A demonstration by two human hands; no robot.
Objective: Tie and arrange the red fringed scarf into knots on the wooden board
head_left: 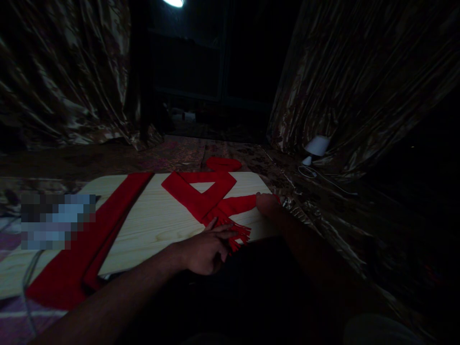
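A long red scarf [217, 191] lies on a pale wood-grain board [158, 220], folded into a triangular loop with crossing bands. Near the board's front edge, my left hand [208, 249] rests with fingers spread beside and over the scarf's fringed end. My right hand [268, 203] is closed around a band of the same fabric that stretches toward the board's right side. Farther left, a wide red strip [104, 230] runs diagonally across the board and hangs over its front edge. Whether it joins the crossed part is hidden from view.
A small white lamp [316, 146] with a coiled cord stands on the floor at right. Patterned curtains [316, 72] flank a dark window. Behind the board lies a red ring of fabric [223, 164]. A blurred-out object [57, 221] sits on the board's left, near a cable.
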